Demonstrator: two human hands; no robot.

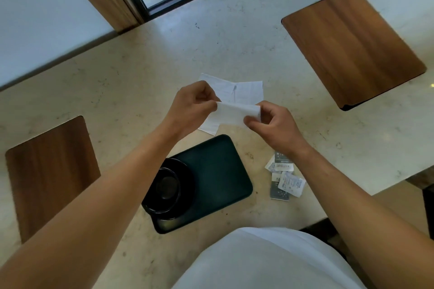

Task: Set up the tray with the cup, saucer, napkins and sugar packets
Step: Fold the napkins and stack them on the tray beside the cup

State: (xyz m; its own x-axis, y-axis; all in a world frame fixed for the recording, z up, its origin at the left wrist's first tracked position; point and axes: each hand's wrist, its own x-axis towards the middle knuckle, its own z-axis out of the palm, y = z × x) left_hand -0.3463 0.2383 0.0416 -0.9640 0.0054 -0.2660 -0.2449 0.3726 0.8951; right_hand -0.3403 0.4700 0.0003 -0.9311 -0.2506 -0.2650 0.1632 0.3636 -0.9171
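Napkin fold, in progress, above desk middle.
Left hand (192, 105) and right hand (272, 124) each pinch one napkin (234, 112) end; align edges squarely, then lay on tray (218, 171) beside cup (166, 185).

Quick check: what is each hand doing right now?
Left hand: pinches the left end of the napkin.
Right hand: pinches the napkin's right end.

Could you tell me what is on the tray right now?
On the tray sits a saucer with the cup on it. The left arm covers the saucer's near-left edge.
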